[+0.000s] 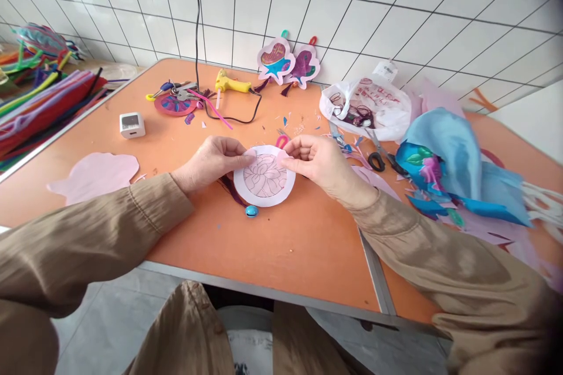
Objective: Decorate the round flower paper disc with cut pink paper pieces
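Note:
Both hands grip a round paper disc (264, 199) with a white rim and a pink centre bearing a line-drawn flower. My left hand (213, 163) pinches its upper left edge between thumb and fingers. On the upper right edge, the thumb and fingers of my right hand (323, 165) are closed as well. A pink loop (282, 140) sticks up behind the disc's top. Below its left side lie a dark tassel (231, 188) and a blue bell (251, 211). Whatever lies behind the disc is hidden.
A yellow glue gun (233, 82), keys (182, 91) and a white cube-shaped device (132, 125) are further back on the orange table (290, 269). Heart-like pendants (275, 60) lean on the tiled wall. Scissors (382, 159), a plastic bag (389, 105) and blue fabric (453, 146) lie right; pink paper (99, 176) left.

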`<state>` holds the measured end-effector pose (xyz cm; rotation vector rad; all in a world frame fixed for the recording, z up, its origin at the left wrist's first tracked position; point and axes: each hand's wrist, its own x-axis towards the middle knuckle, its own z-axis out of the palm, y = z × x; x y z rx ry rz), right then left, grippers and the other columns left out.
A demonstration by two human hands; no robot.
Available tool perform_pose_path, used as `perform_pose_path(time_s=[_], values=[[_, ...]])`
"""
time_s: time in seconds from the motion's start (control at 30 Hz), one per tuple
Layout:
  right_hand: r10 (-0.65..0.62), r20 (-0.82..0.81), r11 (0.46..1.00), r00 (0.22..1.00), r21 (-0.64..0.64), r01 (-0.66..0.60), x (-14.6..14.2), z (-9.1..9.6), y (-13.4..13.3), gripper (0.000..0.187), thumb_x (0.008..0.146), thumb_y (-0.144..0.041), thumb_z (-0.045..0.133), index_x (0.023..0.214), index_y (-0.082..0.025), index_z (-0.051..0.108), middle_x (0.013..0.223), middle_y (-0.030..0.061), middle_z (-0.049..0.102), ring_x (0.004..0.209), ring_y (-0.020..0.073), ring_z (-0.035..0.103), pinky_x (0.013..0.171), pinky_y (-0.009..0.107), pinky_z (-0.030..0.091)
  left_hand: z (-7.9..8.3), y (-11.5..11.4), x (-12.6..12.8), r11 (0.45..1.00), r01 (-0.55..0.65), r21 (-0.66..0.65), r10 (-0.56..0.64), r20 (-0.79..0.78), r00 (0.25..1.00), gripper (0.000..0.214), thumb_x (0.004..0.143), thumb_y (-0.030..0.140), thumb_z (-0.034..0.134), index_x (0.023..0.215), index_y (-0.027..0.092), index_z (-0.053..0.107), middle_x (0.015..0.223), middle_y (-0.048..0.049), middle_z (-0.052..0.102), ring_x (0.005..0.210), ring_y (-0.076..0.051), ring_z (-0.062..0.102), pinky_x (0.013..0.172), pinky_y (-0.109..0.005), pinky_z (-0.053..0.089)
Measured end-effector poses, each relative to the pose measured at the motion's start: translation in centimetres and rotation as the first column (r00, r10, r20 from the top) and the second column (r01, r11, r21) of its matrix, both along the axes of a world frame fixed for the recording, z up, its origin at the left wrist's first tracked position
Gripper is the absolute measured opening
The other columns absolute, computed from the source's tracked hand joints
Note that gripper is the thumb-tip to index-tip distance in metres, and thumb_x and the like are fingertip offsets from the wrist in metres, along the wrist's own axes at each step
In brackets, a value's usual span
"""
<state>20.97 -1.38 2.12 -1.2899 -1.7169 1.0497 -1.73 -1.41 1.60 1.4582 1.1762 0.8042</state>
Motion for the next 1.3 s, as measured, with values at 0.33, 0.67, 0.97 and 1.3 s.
perform_pose_path(time_s=[0.33, 0.67, 0.97, 1.3], values=[[-0.006, -0.015, 1.000, 1.000, 0.010, 0.006, -0.4, -0.2, -0.2, 0.014, 0.074, -0.024, 0.077, 0.077, -0.021, 0.064, 0.078, 0.0052, 0.075, 0.076, 0.0210, 0.073, 0.075, 0.037, 0.059, 0.1, -0.1, 0.2, 1.000, 0.013, 0.024, -0.012, -0.035, 0.999, 0.031, 0.070, 0.044, 0.076, 0.069, 0.014, 0.066, 0.064, -0.0016, 0.062, 0.058, -0.011, 0.053, 0.052, -0.024, 0.038], [0.023, 0.006, 0.996, 1.000, 0.080, -0.023, -0.3, -0.5, -0.2, 0.013, 0.075, -0.026, 0.075, 0.076, -0.020, 0.064, 0.077, 0.0036, 0.073, 0.073, 0.0184, 0.070, 0.073, 0.035, 0.058, 0.7, -0.2, 0.2, 0.999, 0.030, 0.026, -0.027, -0.114, 0.993, 0.029, 0.074, 0.041, 0.071, 0.065, 0.016, 0.061, 0.059, -0.0010, 0.058, 0.055, -0.011, 0.051, 0.049, -0.025, 0.035], [0.042, -0.040, 0.990, 0.998, 0.134, -0.036, 0.1, -1.5, 0.5, 0.012, 0.076, -0.029, 0.073, 0.078, -0.020, 0.065, 0.077, 0.0039, 0.071, 0.072, 0.0176, 0.068, 0.070, 0.033, 0.056, 0.7, -0.2, 0.4, 0.998, -0.037, -0.056, 0.036, -0.025, 0.999, 0.026, 0.073, 0.035, 0.073, 0.063, 0.014, 0.062, 0.056, 0.0004, 0.057, 0.050, -0.009, 0.049, 0.047, -0.022, 0.034], [0.018, -0.092, 0.993, 0.996, 0.114, -0.007, 0.1, -1.8, 0.7, 0.011, 0.076, -0.026, 0.072, 0.082, -0.019, 0.066, 0.081, 0.0042, 0.071, 0.074, 0.0178, 0.068, 0.072, 0.034, 0.057, 0.1, 0.0, 0.5, 0.986, -0.119, -0.115, 0.129, 0.084, 0.988, 0.023, 0.074, 0.028, 0.075, 0.063, 0.015, 0.060, 0.053, 0.0019, 0.056, 0.046, -0.008, 0.049, 0.044, -0.021, 0.036]])
